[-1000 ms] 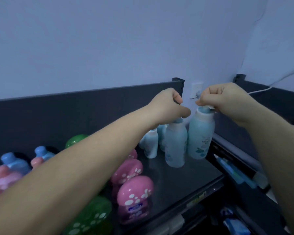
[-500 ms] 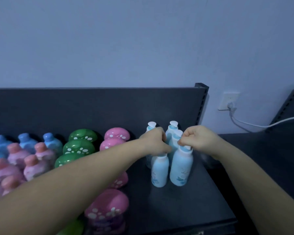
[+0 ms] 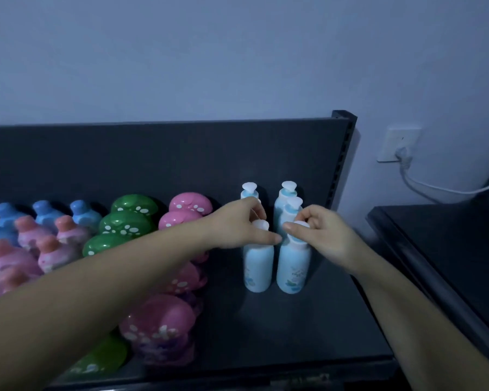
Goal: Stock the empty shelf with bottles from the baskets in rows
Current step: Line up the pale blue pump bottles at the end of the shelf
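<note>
Two light-blue pump bottles stand side by side on the dark shelf (image 3: pixel 294 334), in front of three more of the same kind. My left hand (image 3: pixel 237 225) curls over the white pump head of the left front bottle (image 3: pixel 257 266), thumb stretched toward the right. The fingertips of my right hand (image 3: pixel 322 235) pinch the pump head of the right front bottle (image 3: pixel 292 268). Both bottles are upright with their bases on the shelf. Behind them, the back bottles (image 3: pixel 288 191) show only their tops.
Left of the light-blue bottles stand rows of pink paw-print bottles (image 3: pixel 189 206), green ones (image 3: pixel 129 221) and smaller blue and pink bottles (image 3: pixel 44 238). The shelf's back panel ends at a post (image 3: pixel 346 153). A wall socket with a white cable (image 3: pixel 401 148) and another dark shelf (image 3: pixel 449 249) lie to the right.
Both hands came down with the two bottles and stood them at the front of the light-blue rows. The tight fists have loosened, and the pump heads now show.
</note>
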